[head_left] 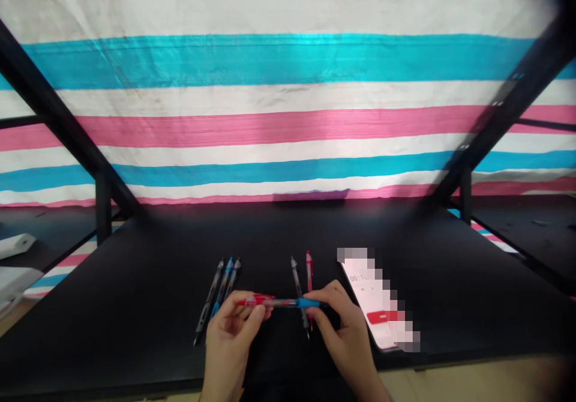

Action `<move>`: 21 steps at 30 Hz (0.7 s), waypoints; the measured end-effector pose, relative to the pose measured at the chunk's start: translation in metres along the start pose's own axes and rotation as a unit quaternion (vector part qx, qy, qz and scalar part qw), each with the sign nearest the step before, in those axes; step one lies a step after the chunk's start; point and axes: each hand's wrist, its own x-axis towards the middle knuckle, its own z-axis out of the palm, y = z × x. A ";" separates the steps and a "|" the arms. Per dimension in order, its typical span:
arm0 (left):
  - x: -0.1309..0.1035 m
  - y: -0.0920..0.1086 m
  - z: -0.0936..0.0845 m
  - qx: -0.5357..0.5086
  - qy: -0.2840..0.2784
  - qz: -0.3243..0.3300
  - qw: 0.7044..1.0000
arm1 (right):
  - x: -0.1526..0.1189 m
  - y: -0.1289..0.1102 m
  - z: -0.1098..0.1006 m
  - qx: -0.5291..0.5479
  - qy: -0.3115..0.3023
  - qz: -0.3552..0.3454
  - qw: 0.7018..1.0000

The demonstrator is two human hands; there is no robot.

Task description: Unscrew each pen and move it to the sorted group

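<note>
Between my two hands a pen lies level above the table, with a red clip end on the left and a blue grip on the right. My left hand pinches the red end between thumb and fingers. At the blue end, my right hand has its thumb and forefinger closed on the grip near the tip. Left of the held pen lie a black pen, a blue pen and another dark pen, partly behind my left hand. Behind my right hand are a grey-black pen and a red pen.
A phone with a lit timer screen, partly blurred out, lies right of my right hand on the black table. Black frame posts stand at both sides. A striped sheet hangs behind. White objects sit far left.
</note>
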 end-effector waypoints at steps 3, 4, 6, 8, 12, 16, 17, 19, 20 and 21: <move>-0.002 0.000 0.002 -0.022 0.028 -0.018 0.999 | -0.001 0.000 -0.001 0.006 0.004 0.002 1.000; -0.002 0.001 0.002 -0.027 0.033 -0.018 0.999 | -0.001 -0.001 -0.002 0.007 0.002 0.008 1.000; -0.002 0.002 0.003 -0.032 0.035 -0.012 0.999 | -0.001 -0.002 -0.003 0.012 -0.002 0.025 1.000; -0.003 0.003 0.002 -0.033 0.028 -0.006 0.999 | -0.001 -0.004 -0.004 0.021 -0.008 0.052 0.998; -0.004 0.003 0.000 -0.030 0.013 -0.003 0.999 | -0.001 -0.007 -0.004 0.032 -0.014 0.102 0.994; -0.005 0.003 -0.001 -0.036 0.003 -0.006 0.999 | -0.001 -0.006 -0.005 0.058 -0.018 0.127 0.990; -0.005 0.003 -0.001 -0.037 0.002 -0.008 0.999 | -0.001 -0.006 -0.005 0.062 -0.020 0.136 0.989; -0.005 0.005 0.000 -0.039 0.002 -0.009 0.999 | -0.001 -0.004 -0.005 0.059 -0.024 0.145 0.987; -0.005 0.005 0.000 -0.040 0.002 -0.009 0.999 | -0.001 -0.003 -0.005 0.055 -0.025 0.144 0.988; -0.005 0.006 0.000 -0.041 0.003 -0.009 0.999 | -0.001 -0.001 -0.005 0.050 -0.022 0.140 0.989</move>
